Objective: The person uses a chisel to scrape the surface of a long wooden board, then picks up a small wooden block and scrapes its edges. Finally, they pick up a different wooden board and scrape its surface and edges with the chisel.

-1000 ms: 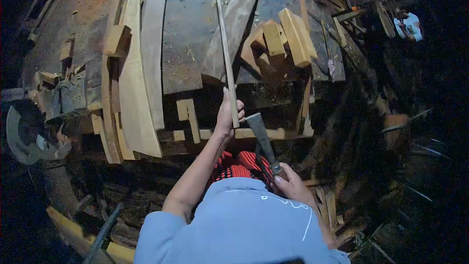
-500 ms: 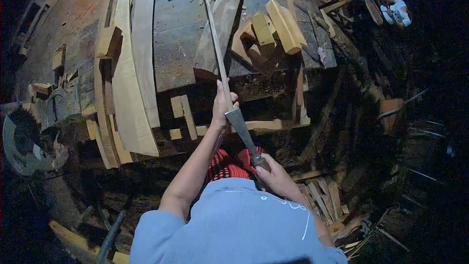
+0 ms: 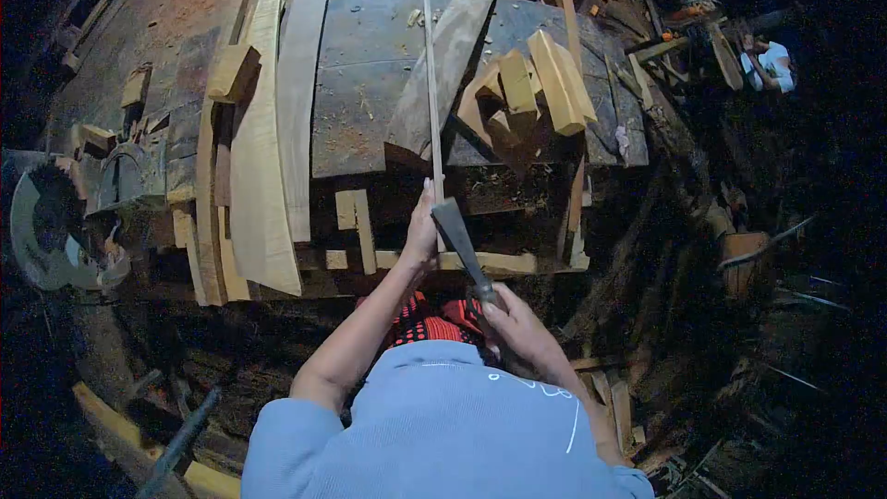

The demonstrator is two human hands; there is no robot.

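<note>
My left hand is wrapped around the near end of a long, thin wooden strip, which stretches away over the workbench. In my right hand is a chisel, gripped by its dark handle near my lap. Its flat grey blade widens toward a square end, which overlaps the strip beside my left fingers in this view. Part of the strip's near end is hidden behind the blade and hand. Under the strip's far part a broad greyish board lies slanted on the workbench.
Long planks lean along the bench's left side. Several wooden blocks sit at its right. A round metal saw or machine part stands far left. Another person is at the upper right. Scrap wood lies low on the right.
My view has shifted, so the bench appears lower and further right. The strip now points more straight ahead, and the chisel's blade has moved slightly right relative to my left hand.
</note>
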